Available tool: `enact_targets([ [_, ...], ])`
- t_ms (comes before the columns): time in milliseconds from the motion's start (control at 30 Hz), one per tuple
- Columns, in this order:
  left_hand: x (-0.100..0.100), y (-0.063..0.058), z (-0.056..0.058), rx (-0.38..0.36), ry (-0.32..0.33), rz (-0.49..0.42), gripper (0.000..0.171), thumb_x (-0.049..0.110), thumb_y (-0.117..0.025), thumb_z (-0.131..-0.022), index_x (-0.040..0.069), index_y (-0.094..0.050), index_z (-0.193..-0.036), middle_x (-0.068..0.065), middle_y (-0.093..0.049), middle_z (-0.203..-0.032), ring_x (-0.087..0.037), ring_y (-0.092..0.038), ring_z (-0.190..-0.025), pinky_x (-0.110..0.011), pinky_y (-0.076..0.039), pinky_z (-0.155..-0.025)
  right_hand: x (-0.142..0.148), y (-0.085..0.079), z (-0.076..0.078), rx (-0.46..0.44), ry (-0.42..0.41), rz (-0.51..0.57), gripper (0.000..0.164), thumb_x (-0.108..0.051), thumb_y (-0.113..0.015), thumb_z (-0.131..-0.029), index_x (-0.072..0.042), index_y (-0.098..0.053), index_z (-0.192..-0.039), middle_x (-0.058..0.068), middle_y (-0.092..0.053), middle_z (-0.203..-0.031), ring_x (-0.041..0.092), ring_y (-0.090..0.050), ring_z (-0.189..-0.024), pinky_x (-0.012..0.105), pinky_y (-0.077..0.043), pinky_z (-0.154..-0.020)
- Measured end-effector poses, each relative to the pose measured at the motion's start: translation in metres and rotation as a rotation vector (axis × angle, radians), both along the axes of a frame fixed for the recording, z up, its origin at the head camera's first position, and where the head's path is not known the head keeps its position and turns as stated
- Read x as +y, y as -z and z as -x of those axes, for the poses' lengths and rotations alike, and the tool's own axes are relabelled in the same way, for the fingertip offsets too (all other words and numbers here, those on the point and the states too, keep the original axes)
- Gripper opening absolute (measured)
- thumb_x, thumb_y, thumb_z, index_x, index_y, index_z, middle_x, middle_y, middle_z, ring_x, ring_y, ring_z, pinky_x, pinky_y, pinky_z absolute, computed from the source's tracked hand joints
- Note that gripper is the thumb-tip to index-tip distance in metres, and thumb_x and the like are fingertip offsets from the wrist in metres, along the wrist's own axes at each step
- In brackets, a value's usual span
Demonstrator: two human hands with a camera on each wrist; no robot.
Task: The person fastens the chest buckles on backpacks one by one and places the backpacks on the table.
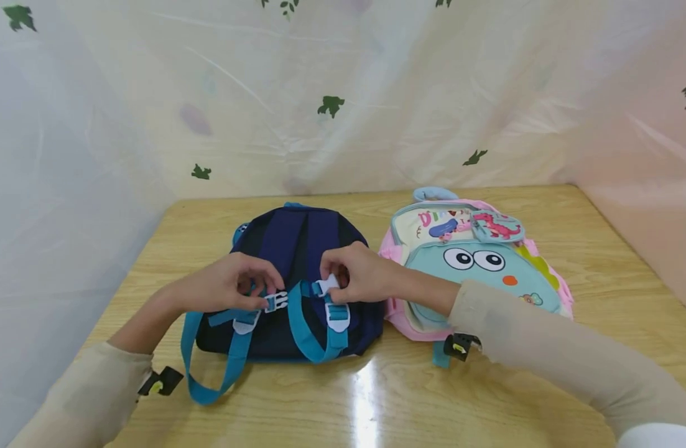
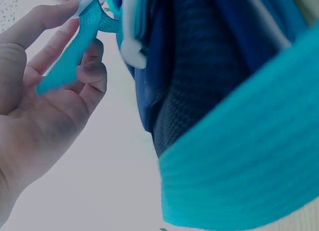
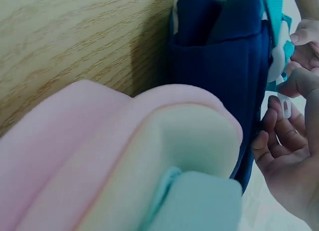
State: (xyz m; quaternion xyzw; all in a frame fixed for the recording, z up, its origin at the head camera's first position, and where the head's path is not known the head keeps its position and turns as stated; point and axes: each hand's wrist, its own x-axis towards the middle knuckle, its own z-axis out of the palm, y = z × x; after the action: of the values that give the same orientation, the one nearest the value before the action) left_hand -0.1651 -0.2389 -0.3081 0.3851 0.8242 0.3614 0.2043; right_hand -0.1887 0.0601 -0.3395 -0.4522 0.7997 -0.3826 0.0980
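Observation:
A navy backpack (image 1: 298,239) lies on the table with its shoulder-strap side up and teal straps (image 1: 239,364) looping toward the person. My left hand (image 1: 236,283) pinches the white pronged buckle half (image 1: 276,302) between thumb and fingers. In the left wrist view, a loose teal strap end (image 2: 75,54) hangs across that hand's fingers. The white socket half of the buckle (image 1: 327,285) is pinched by my right hand (image 1: 365,267). A gap separates the two halves above the lower part of the bag. White strap adjusters (image 1: 338,317) sit just below.
A pink and light-blue dinosaur backpack (image 1: 460,267) lies close against the navy bag's right side, under my right forearm. Both bags rest on a wooden table (image 1: 432,404). A pale curtain with green leaf prints (image 1: 264,93) hangs behind the table.

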Motion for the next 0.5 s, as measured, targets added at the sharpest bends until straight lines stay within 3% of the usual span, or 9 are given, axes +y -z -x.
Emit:
enact_targets([
  [233, -0.0025, -0.0039, 0.0022, 0.007, -0.025, -0.036, 0.025, -0.002, -0.072, -0.093, -0.002, -0.071, -0.118, 0.000, -0.066, -0.091, -0.013, -0.059, -0.075, -0.027, -0.051, -0.062, 0.0041, -0.0022, 0.0008, -0.128, -0.010, 0.094, 0.018, -0.001, -0.073, -0.084, -0.002, -0.071, -0.102, -0.004, -0.058, -0.075, 0.011, -0.054, -0.067, 0.023, -0.046, -0.063],
  [500, -0.0024, -0.0045, 0.0004, 0.019, -0.078, -0.069, 0.025, -0.005, -0.072, -0.092, -0.005, -0.071, -0.117, -0.001, -0.069, -0.094, -0.014, -0.061, -0.078, -0.027, -0.053, -0.067, 0.0031, -0.0012, -0.0020, -0.158, 0.042, 0.179, 0.018, 0.000, -0.080, -0.084, -0.002, -0.069, -0.099, 0.001, -0.064, -0.081, 0.014, -0.057, -0.071, 0.026, -0.052, -0.068],
])
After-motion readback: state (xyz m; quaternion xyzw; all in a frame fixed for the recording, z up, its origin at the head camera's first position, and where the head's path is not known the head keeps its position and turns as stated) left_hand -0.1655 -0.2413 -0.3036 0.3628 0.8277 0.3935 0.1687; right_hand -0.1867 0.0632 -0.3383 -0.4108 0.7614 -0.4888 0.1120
